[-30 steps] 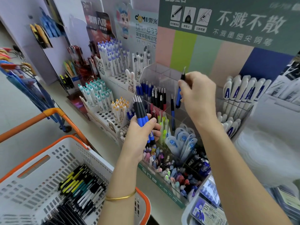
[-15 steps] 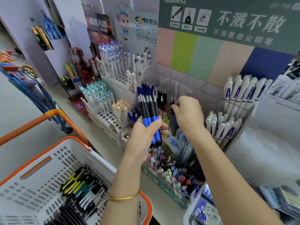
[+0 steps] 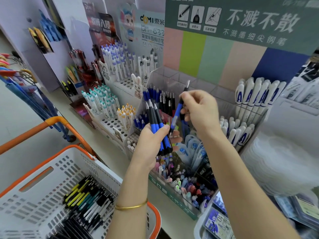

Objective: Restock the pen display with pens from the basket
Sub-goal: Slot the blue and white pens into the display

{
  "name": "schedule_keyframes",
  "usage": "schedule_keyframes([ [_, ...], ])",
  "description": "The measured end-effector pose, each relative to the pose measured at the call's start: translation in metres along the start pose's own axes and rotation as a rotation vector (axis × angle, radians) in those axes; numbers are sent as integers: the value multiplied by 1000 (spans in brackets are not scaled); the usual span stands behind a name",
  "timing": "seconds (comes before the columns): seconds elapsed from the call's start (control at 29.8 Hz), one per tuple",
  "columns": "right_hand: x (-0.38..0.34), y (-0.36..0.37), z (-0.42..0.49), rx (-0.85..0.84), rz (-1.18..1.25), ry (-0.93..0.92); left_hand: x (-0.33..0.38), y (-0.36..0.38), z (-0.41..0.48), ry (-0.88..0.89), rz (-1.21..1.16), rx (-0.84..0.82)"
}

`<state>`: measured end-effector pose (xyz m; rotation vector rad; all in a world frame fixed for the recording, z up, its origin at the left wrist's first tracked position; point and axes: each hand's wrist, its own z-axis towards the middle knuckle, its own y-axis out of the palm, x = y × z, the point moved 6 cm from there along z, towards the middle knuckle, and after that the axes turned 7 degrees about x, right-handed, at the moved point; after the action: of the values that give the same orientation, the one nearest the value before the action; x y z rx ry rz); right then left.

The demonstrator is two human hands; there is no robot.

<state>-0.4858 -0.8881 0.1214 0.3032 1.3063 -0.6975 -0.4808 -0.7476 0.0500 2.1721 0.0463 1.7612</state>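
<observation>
My left hand (image 3: pixel 151 144) grips a small bunch of blue-and-black pens (image 3: pixel 156 121), tips pointing up, in front of the clear acrylic pen display (image 3: pixel 174 78). My right hand (image 3: pixel 200 109) pinches a single blue pen (image 3: pixel 177 112) just right of the bunch, above the display's compartments. Blue and black pens (image 3: pixel 158 95) stand in the display's back left slots. The white basket (image 3: pixel 51 169) with orange rim sits at lower left, with several yellow, teal, black and white pens (image 3: pixel 86 200) lying in its bottom.
White pens with blue letters (image 3: pixel 255 95) fill holders to the right. Stands of white, teal and yellow-capped pens (image 3: pixel 107 102) line the shelf on the left. A green-fronted tray of mixed pens (image 3: pixel 183 187) sits below my hands. A box of refills (image 3: pixel 215 221) lies at lower right.
My right hand went down into the display with one pen, then came back up and now holds another single blue pen beside the bunch. The bunch in my left hand looks smaller.
</observation>
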Motion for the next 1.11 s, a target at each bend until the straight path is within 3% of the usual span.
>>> schedule_keyframes([
  [0.1,-14,-12,7,197,-88,-208,-4,-6,1,-3,34,32],
  [0.2,-11,-5,8,188,-368,-340,-7,-7,1,-14,-2,24],
  [0.3,8,6,7,121,-633,-311,-8,-5,-1,-10,5,18],
  [0.54,39,20,6,-87,-952,-67,-7,-5,-2,5,-3,14],
  [0.71,21,15,1,-20,-729,-165,-6,-3,-3,5,2,-8],
  [0.84,10,18,-13,-269,-294,-22,-3,2,-4,22,20,-36],
  [0.94,10,21,-22,-409,-233,31,-2,5,-6,30,33,-42],
  [1.01,9,15,-16,-290,-173,24,-4,4,-6,14,40,-25],
  [1.11,-3,-6,-1,34,-87,-73,-8,-3,-4,-18,33,48],
])
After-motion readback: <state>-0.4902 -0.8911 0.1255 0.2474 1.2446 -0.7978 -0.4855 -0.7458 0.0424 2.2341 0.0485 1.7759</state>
